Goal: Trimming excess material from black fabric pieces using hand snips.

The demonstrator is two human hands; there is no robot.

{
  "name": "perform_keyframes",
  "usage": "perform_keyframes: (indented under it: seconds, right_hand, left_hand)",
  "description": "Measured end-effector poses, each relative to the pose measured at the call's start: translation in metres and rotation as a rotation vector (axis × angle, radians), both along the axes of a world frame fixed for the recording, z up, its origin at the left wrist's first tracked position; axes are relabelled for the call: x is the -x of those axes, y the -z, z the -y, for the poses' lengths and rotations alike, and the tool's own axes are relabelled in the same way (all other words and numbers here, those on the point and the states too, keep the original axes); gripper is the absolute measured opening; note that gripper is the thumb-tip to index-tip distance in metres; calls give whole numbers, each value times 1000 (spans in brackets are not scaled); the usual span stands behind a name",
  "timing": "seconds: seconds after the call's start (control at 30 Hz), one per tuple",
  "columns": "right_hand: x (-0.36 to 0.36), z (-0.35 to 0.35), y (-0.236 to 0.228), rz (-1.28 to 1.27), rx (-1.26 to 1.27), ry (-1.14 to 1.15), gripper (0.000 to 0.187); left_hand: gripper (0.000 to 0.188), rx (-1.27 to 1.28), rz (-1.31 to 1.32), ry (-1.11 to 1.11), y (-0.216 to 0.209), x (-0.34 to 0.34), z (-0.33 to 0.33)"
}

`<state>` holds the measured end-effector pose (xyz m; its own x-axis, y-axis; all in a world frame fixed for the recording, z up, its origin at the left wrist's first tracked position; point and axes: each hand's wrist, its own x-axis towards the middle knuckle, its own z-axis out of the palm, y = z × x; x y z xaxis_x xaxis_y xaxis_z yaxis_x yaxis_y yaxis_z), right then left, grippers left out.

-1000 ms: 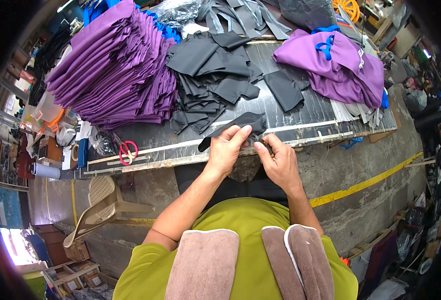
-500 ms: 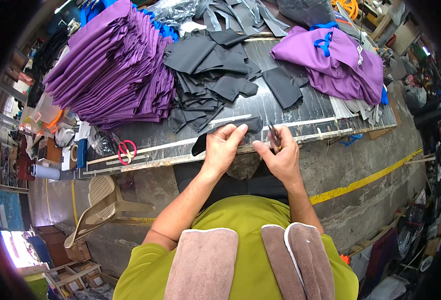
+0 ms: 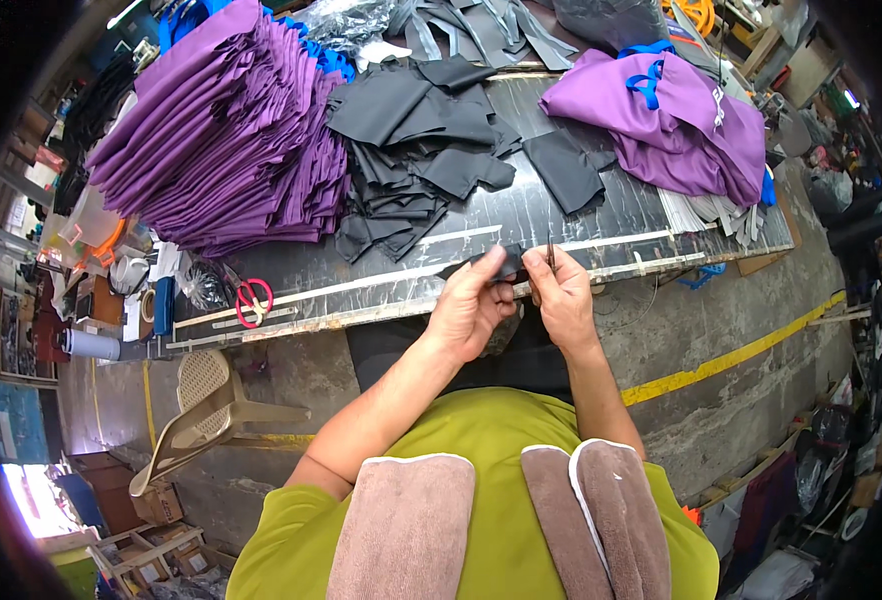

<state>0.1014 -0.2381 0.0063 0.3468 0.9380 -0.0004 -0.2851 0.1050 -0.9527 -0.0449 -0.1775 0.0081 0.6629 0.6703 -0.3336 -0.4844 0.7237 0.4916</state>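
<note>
My left hand (image 3: pixel 467 312) pinches a small black fabric piece (image 3: pixel 510 262) between thumb and fingers above the table's front edge. Much of that piece is hidden behind the hand. Right beside it, my right hand (image 3: pixel 567 310) is closed round thread snips (image 3: pixel 551 258), their dark, narrow blades pointing away from me. The two hands nearly touch. Beyond them, several cut black fabric pieces (image 3: pixel 411 115) lie in a loose pile, and another folded black piece (image 3: pixel 566 172) rests to its right.
A tall stack of purple fabric (image 3: pixel 221 140) stands at the left of the dark table (image 3: pixel 501 215). A purple bag (image 3: pixel 671 125) with blue handles lies at the right. Red-handled scissors (image 3: pixel 254 303) sit near the front left edge, and a beige plastic chair (image 3: pixel 201 400) stands below.
My hands have come together, the left shifting slightly right and turning. The black fabric piece, stretched out to the left before, is now mostly hidden. The snips' tips have swung more upright.
</note>
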Motion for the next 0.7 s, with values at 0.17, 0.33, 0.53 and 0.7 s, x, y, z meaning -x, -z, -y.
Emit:
perform_keyframes:
  seconds: [0.17, 0.33, 0.53, 0.7]
  right_hand:
    - [-1, 0, -2, 423, -188, 155, 20]
    - [-2, 10, -5, 693, -113, 185, 18]
    - [4, 11, -1, 751, -98, 149, 15]
    - [6, 10, -6, 760, -98, 144, 16]
  left_hand:
    - [16, -48, -45, -68, -8, -10, -6]
    - [17, 18, -66, -154, -17, -14, -9]
    - [15, -47, -70, -151, -16, -12, -9]
    - [16, -246, -220, -246, -13, -17, -1]
